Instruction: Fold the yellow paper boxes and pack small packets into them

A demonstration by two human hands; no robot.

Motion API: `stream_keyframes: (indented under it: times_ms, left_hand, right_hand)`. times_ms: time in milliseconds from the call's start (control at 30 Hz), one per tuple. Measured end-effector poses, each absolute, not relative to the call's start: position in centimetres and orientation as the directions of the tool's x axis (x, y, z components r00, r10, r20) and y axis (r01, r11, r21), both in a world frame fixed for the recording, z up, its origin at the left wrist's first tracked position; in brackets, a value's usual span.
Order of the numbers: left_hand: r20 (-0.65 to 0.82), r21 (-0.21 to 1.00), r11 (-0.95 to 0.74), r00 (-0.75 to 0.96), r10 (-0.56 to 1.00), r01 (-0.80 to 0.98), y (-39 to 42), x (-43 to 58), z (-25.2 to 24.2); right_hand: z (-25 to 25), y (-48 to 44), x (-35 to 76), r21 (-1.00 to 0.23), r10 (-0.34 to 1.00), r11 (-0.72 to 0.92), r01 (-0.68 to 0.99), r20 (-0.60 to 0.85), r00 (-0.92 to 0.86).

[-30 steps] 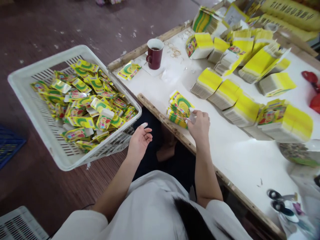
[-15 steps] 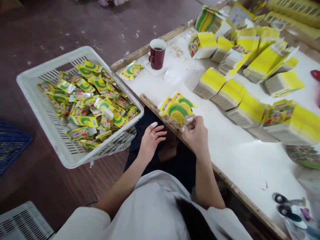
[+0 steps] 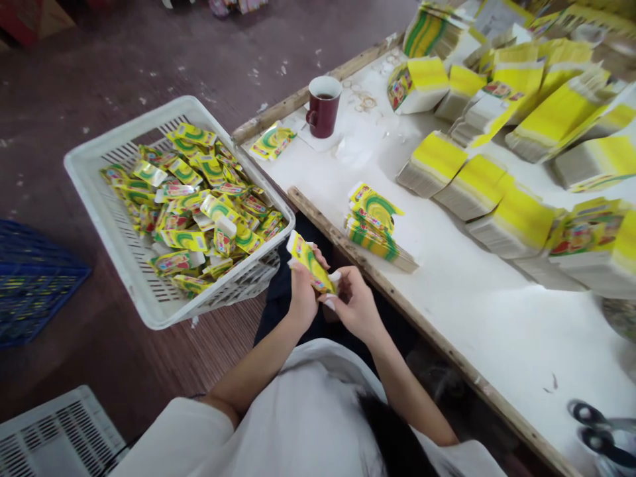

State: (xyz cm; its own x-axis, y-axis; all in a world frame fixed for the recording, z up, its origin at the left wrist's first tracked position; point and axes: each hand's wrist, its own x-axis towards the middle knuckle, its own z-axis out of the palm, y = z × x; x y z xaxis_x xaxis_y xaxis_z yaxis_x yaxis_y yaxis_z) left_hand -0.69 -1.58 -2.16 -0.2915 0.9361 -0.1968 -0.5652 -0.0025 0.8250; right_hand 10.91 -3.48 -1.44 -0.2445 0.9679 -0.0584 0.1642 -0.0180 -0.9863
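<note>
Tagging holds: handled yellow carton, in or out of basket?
Out: left hand holds the carton, right hand at its end, outside the basket.

We get soft, muted light, source out of view. Whitish glare washes tabletop [image 3: 521,318] right of right hand [image 3: 355,305]. Floor [image 3: 199,50] beyond left hand [image 3: 302,295] dim; deep shadow below wooden table edge [image 3: 432,334], just right of right hand. We see yellow carton [image 3: 309,264] between hands fairly clearly, print slightly soft. Right of hands, far carton stacks [image 3: 551,122] and near scissors [image 3: 616,452] smeared by blur. Wide-angle stretch toward corners.
</note>
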Motion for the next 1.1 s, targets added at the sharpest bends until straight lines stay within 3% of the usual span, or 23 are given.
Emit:
stream_keyframes:
  times_ms: [133,267,333,433,533,600,667,733,800,833,900,967,1100]
  left_hand:
    - [-0.124,0.884,0.009,-0.218,0.968,-0.468,-2.6,-1.3,-3.1]
    - [-0.127,0.905,0.044,-0.172,0.977,-0.422,-2.7,-2.5,-3.0]
    - [-0.082,0.902,0.038,-0.083,0.993,-0.431,-2.2,-3.7,-2.6]
    - [0.02,0.908,0.014,0.076,0.997,-0.419,-1.2,-5.9,-1.9]
    - [0.04,0.989,-0.001,0.265,0.963,-0.146,-1.0,-6.5,-1.4]
    - [-0.035,0.995,-0.004,0.368,0.929,0.105,-1.4,-5.5,-1.1]
    - [-0.109,0.967,0.009,0.38,0.918,0.254,-2.0,-4.1,-1.1]
    - [-0.098,0.949,-0.012,0.332,0.938,0.314,-2.6,-2.7,-1.2]
    - [-0.017,0.93,-0.095,0.298,0.955,0.355,-3.0,-2.0,-1.5]
    - [0.033,0.914,-0.15,0.299,0.954,0.377,-3.1,-1.8,-1.8]
    - [0.133,0.873,-0.263,0.318,0.939,0.41,-3.2,-1.7,-2.4]
    - [0.241,0.824,-0.373,0.332,0.912,0.426,-3.3,-1.7,-2.8]
    - [0.444,0.711,-0.531,0.291,0.848,0.461,-3.3,-2.1,-3.1]
  right_hand:
    - [-1.4,-2.9,13.0,-0.99,0.993,0.04,0.137,0.024,-0.117]
    - [-0.4,-2.7,15.3,-0.939,0.978,0.2,0.279,0.172,-0.122]
    - [0.4,-2.3,16.5,-0.857,0.939,0.343,0.384,0.307,-0.154]
    - [1.9,-1.9,17.8,-0.626,0.85,0.52,0.581,0.447,-0.279]
    - [2.7,-2.1,17.7,-0.422,0.774,0.626,0.656,0.441,-0.455]
    - [2.4,-2.4,17.0,-0.394,0.747,0.66,0.639,0.437,-0.502]
    - [1.6,-2.7,16.0,-0.46,0.78,0.609,0.646,0.493,-0.385]
    - [0.5,-2.9,15.2,-0.622,0.839,0.469,0.627,0.535,-0.097]
    - [-0.5,-2.9,14.5,-0.825,0.893,0.301,0.478,0.42,0.162]
    - [-0.9,-2.9,14.2,-0.905,0.927,0.219,0.365,0.31,0.212]
    - [-1.4,-2.9,13.7,-0.988,0.986,0.059,0.142,0.079,0.145]
    - [-1.7,-2.8,13.4,-0.998,0.998,-0.059,-0.002,-0.059,-0.007]
    - [-1.9,-2.4,13.3,-0.994,0.989,-0.096,-0.059,-0.088,-0.12]
